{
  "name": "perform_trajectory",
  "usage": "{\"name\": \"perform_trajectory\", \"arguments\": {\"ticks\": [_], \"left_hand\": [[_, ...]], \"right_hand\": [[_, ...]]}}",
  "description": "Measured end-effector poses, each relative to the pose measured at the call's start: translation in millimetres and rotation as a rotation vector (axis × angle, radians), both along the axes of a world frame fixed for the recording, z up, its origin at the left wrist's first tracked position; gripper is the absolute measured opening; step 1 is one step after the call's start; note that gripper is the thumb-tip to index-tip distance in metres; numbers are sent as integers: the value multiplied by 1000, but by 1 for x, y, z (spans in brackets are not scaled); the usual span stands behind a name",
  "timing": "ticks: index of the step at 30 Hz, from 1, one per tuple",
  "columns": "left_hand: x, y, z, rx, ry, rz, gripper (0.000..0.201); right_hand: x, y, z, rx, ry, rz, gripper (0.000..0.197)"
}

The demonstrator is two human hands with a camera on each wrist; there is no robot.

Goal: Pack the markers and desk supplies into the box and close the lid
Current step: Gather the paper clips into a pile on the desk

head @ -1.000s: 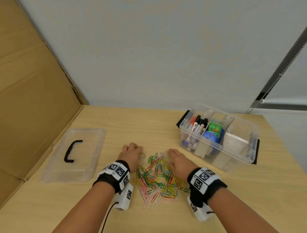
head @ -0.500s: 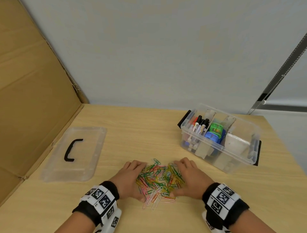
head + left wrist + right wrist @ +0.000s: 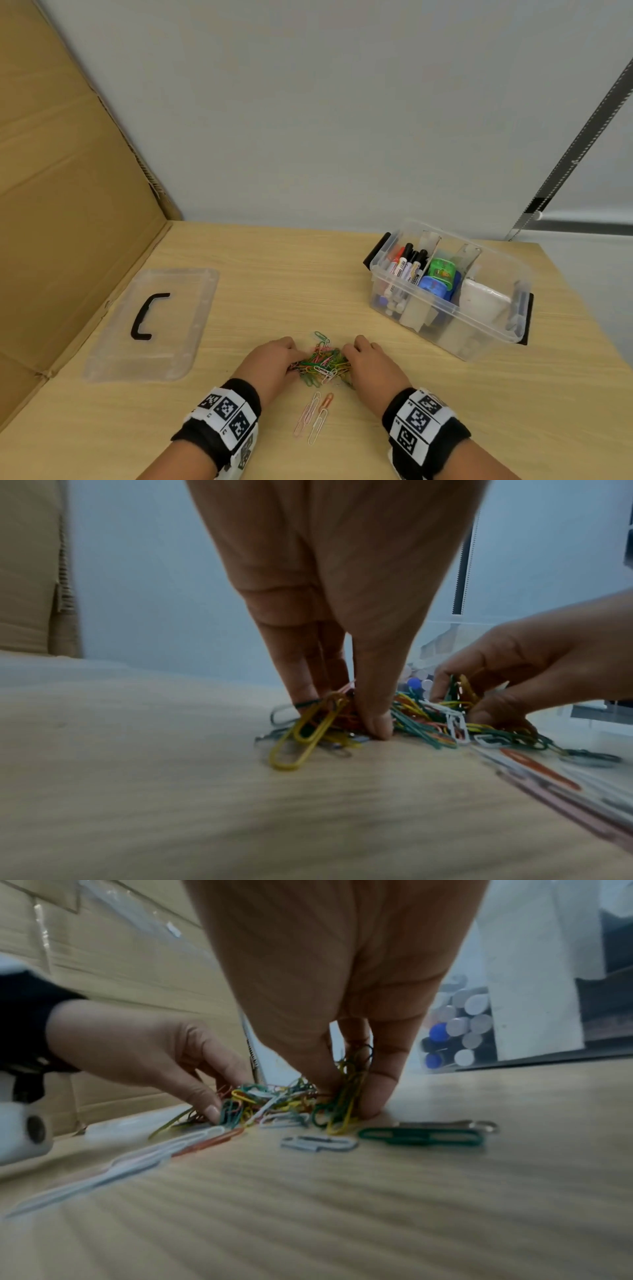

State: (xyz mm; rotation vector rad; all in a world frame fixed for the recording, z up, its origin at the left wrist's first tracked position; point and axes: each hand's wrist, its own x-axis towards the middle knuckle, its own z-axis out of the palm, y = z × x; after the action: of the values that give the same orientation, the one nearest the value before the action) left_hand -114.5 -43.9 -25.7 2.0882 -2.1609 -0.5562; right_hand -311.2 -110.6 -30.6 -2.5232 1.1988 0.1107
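Observation:
A heap of coloured paper clips (image 3: 322, 364) lies on the wooden table near its front edge. My left hand (image 3: 274, 358) grips the heap's left side, and in the left wrist view its thumb and fingers (image 3: 375, 723) pinch clips against the table. My right hand (image 3: 371, 359) grips the right side, with green and yellow clips (image 3: 346, 1096) caught between thumb and fingers. The clear box (image 3: 442, 310) stands open at the right, holding markers (image 3: 407, 265), green and blue items (image 3: 440, 274) and a white item (image 3: 486, 298). Its clear lid (image 3: 178, 342) lies flat at the left.
A few loose clips (image 3: 315, 416) lie nearer me than the heap, between my wrists. A cardboard panel (image 3: 68, 205) rises along the table's left side, and a grey wall stands behind. The table's right edge runs just past the box.
Both hands have drawn back toward me and closed in on each other, sweeping the scattered clips into a tight heap and curling around it. A few clips stayed behind near the front.

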Motion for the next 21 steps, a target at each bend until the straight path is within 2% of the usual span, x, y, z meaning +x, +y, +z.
{"name": "perform_trajectory", "arguments": {"ticks": [4, 10, 17, 21], "left_hand": [[1, -1, -1, -21, -1, 1, 36], [7, 2, 5, -130, 139, 91, 33], [6, -2, 26, -266, 304, 119, 28], [3, -8, 32, -308, 359, 117, 27]], "right_hand": [[-10, -7, -1, 40, -133, -110, 35], [-31, -16, 16, 130, -352, -236, 20], [-55, -20, 67, 295, -733, -407, 16], [-72, -23, 104, 295, -878, -435, 19]]}}
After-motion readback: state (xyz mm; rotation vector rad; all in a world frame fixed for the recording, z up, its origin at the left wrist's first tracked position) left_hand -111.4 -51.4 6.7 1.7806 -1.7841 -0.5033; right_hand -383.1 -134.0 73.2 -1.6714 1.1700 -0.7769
